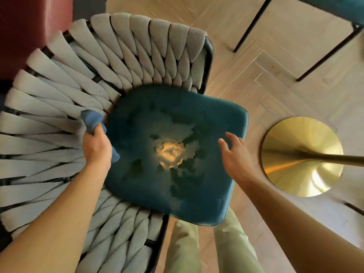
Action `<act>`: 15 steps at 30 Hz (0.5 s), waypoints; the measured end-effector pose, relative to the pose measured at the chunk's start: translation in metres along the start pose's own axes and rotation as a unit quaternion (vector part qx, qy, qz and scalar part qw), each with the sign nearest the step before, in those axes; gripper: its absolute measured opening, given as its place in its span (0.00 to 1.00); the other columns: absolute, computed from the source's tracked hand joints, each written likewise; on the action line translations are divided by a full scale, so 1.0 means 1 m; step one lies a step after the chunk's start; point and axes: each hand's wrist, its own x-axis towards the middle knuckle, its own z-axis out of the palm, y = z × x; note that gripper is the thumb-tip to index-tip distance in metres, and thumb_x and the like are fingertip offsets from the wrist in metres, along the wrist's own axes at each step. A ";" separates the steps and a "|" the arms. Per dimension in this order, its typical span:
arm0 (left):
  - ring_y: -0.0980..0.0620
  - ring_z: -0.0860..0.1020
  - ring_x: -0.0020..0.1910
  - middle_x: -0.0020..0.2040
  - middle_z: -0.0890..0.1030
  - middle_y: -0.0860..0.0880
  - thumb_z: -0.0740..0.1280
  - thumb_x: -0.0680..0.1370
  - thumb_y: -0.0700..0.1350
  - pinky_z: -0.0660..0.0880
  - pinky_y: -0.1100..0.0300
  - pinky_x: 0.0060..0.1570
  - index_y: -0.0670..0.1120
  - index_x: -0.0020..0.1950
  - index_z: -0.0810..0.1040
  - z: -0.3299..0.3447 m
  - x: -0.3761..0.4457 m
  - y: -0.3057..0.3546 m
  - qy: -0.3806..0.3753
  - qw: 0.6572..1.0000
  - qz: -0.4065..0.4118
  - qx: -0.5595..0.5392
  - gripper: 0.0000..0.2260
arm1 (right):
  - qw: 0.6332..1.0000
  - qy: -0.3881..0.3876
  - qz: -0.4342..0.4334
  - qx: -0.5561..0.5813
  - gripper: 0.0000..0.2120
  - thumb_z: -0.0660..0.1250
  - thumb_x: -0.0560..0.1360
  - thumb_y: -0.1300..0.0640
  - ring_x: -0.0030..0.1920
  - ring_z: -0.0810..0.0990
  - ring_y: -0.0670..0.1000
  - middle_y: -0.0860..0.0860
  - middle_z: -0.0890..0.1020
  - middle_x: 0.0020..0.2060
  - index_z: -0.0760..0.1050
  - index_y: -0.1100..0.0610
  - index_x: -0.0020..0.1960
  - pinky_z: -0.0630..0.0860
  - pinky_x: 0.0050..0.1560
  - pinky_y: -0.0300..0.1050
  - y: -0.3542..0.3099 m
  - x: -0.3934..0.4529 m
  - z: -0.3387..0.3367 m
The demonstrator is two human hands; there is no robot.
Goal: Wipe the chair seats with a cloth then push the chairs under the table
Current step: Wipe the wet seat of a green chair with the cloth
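Observation:
A chair with a teal velvet seat (141, 184) and a curved backrest of grey woven straps (59, 99) stands right below me. A bright patch of light lies on the seat's middle. My left hand (96, 148) grips a bunched blue cloth (92, 120) at the seat's left edge, where the cushion meets the backrest. My right hand (236, 152) hovers over the seat's right edge with fingers spread and relaxed, holding nothing.
A round brass table base (301, 156) with its pole sits on the wooden floor just right of the chair. Black legs of another teal chair (323, 56) are at the top right. A dark red seat (29, 26) is at the top left. My legs stand at the seat's front.

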 end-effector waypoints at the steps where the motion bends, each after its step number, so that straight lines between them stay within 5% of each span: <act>1: 0.42 0.71 0.68 0.71 0.71 0.41 0.57 0.82 0.51 0.67 0.53 0.64 0.44 0.72 0.68 0.017 0.010 -0.003 0.007 0.999 0.028 0.027 0.20 | 1.000 0.012 -0.011 -0.014 0.25 0.54 0.81 0.43 0.70 0.69 0.55 0.51 0.66 0.73 0.62 0.51 0.75 0.69 0.68 0.53 0.000 0.010 0.004; 5: 0.40 0.66 0.71 0.73 0.68 0.42 0.56 0.82 0.52 0.63 0.48 0.71 0.47 0.74 0.68 0.104 0.044 -0.014 -0.013 0.995 0.039 0.094 0.21 | 0.994 0.066 -0.046 -0.067 0.26 0.55 0.81 0.45 0.75 0.59 0.54 0.51 0.60 0.76 0.60 0.51 0.77 0.60 0.73 0.51 0.002 0.056 0.015; 10: 0.39 0.45 0.78 0.80 0.49 0.49 0.53 0.82 0.56 0.44 0.38 0.74 0.55 0.79 0.56 0.184 0.041 -0.006 -0.011 0.978 0.036 0.203 0.24 | 0.990 0.076 -0.023 -0.114 0.28 0.54 0.81 0.44 0.78 0.47 0.56 0.54 0.50 0.79 0.55 0.50 0.78 0.50 0.77 0.56 0.015 0.104 0.022; 15: 0.37 0.45 0.78 0.81 0.47 0.48 0.53 0.82 0.54 0.44 0.36 0.74 0.53 0.80 0.51 0.200 0.031 -0.022 -0.075 0.909 0.249 0.325 0.26 | 0.993 0.052 0.002 -0.109 0.28 0.52 0.81 0.42 0.79 0.43 0.55 0.54 0.47 0.79 0.55 0.51 0.78 0.48 0.77 0.57 0.025 0.114 0.024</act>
